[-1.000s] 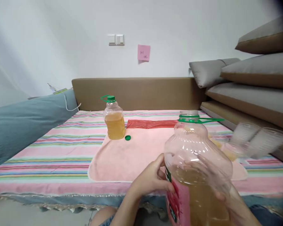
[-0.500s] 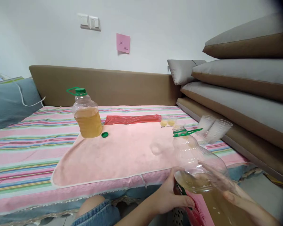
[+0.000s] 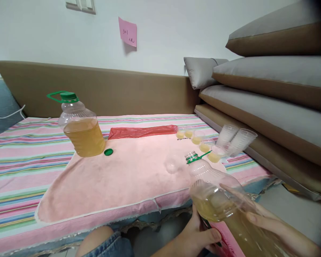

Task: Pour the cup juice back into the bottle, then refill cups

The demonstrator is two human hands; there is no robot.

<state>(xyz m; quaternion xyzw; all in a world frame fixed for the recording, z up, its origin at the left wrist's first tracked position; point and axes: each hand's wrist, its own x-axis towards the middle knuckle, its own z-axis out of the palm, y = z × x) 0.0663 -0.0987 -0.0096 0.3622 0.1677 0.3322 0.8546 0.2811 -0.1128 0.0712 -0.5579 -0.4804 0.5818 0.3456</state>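
Observation:
A large clear plastic bottle [image 3: 216, 200] of yellowish liquid tilts toward the left over the table's front edge. Its uncapped mouth, with a green ring and handle, points at an upright-or-lying clear cup [image 3: 172, 164], whose pose I cannot tell. My left hand [image 3: 196, 232] is closed on the bottle's near side by the pink label. On the far right side, my right hand [image 3: 264, 217] grips the bottle too, its fingers partly seen through the plastic. Beyond the mouth, several small cups [image 3: 204, 146] of yellow liquid stand in a row.
A second bottle [image 3: 82, 134] with a green cap stands at left, beside a loose green cap [image 3: 108, 152]. A red plastic bag [image 3: 141, 132] lies at the back. Stacked clear cups [image 3: 240, 141] lie at right, near piled cushions [image 3: 267, 100]. A pink cloth [image 3: 117, 182] covers the striped bedspread.
The held bottle has tipped further left; its mouth is lower and its liquid has run toward the neck. The view has shifted, and more of the filled cups show.

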